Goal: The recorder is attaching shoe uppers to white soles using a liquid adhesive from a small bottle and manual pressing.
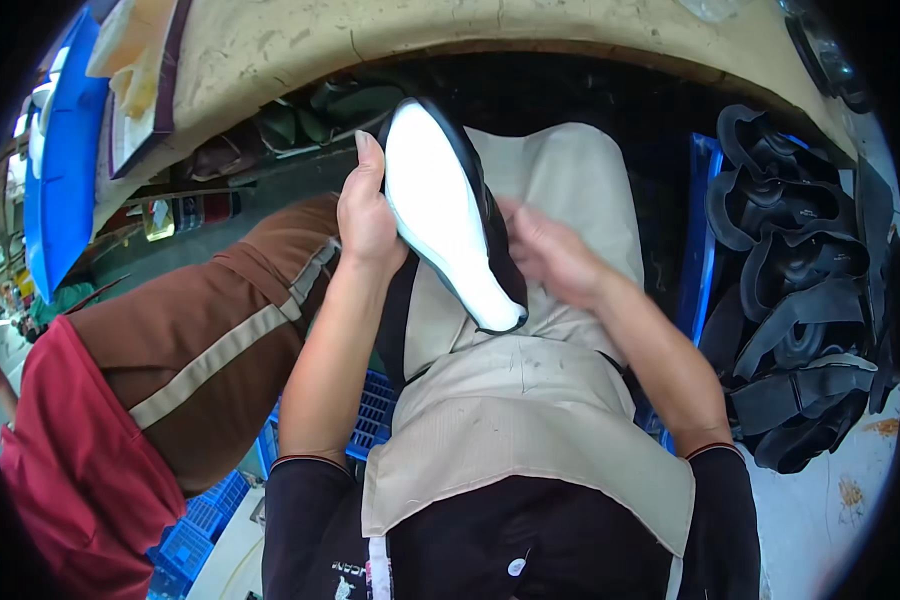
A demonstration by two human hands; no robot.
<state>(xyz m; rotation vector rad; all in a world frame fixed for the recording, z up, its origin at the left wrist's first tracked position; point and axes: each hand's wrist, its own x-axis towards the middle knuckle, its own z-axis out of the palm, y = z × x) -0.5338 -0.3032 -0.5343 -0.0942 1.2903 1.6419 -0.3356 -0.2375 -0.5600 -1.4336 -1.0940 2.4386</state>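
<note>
A black shoe (435,200) with a bright white, smooth underside is turned bottom up over my lap, its broad end pointing away from me. My left hand (370,215) grips its left side, with the thumb standing up along the edge. My right hand (550,245) is at the shoe's right side, smeared by motion. Whether its fingers touch the black upper, I cannot make out. A beige apron (500,430) covers my lap beneath the shoe.
A worn tan table (450,25) curves across the far side. At right, several black shoe uppers (800,270) are stacked beside a blue crate edge (700,240). Close on my left sits a person in brown and red clothing (200,330). Blue baskets (195,540) stand low at left.
</note>
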